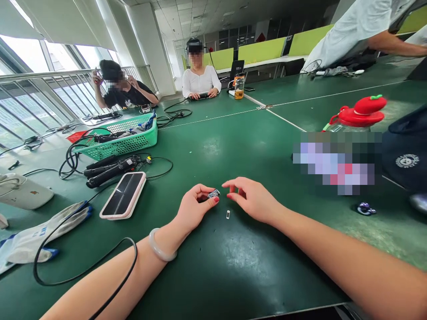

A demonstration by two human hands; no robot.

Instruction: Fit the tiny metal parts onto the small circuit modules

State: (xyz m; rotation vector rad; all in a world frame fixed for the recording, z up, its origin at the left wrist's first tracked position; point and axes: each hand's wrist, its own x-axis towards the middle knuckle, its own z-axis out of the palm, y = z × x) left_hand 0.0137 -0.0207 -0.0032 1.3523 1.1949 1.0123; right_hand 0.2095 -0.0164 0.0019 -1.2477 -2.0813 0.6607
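Note:
My left hand (196, 202) pinches a small rectangular piece with a black-and-silver patterned face (214, 194) between thumb and fingertips, a little above the green table; its exact kind is too small to make out. Just right of it hovers my right hand (255, 198), thumb and index finger apart, with nothing visible between them. On the tabletop below the gap between both hands lies a tiny white-rimmed rectangular piece (228, 214). A pale bangle (162, 246) circles my left wrist.
Left of my hands are a pink-edged phone (122, 195), a work glove (43, 233), cables, a black tripod-like handle (113, 171) and a green basket (133, 141). A red-lidded jug (358, 113) stands at right. Two people sit across; another leans over at far right.

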